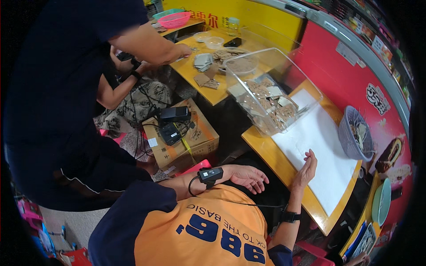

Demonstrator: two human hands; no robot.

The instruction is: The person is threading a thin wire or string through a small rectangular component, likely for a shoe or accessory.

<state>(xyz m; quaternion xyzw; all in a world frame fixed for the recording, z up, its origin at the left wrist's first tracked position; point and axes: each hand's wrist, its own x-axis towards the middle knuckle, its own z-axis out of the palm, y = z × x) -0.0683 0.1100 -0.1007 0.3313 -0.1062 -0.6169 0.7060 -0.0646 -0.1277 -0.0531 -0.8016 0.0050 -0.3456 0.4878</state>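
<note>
My left hand [249, 177] lies palm up in front of my body, fingers loosely apart with nothing in them. A small black device [210, 174] with a cable is strapped to that wrist. At the table's near edge my right hand [305, 169] is raised, empty, its fingers stretched and slightly bent. It is nearest to the white sheet [328, 177] lying on the yellow table [262, 141]. Beyond the sheet stands a clear plastic bin [237, 86], tilted, with many brown and pale flat pieces [277, 106] inside.
A purple basket [356, 133] with thin items stands on the table's right. A cardboard box [199, 142] carries black devices [172, 124]. Another yellow table [213, 94] holds stacked cards [204, 62] and clear tubs [214, 42]. A standing person [57, 111] reaches over it from the left.
</note>
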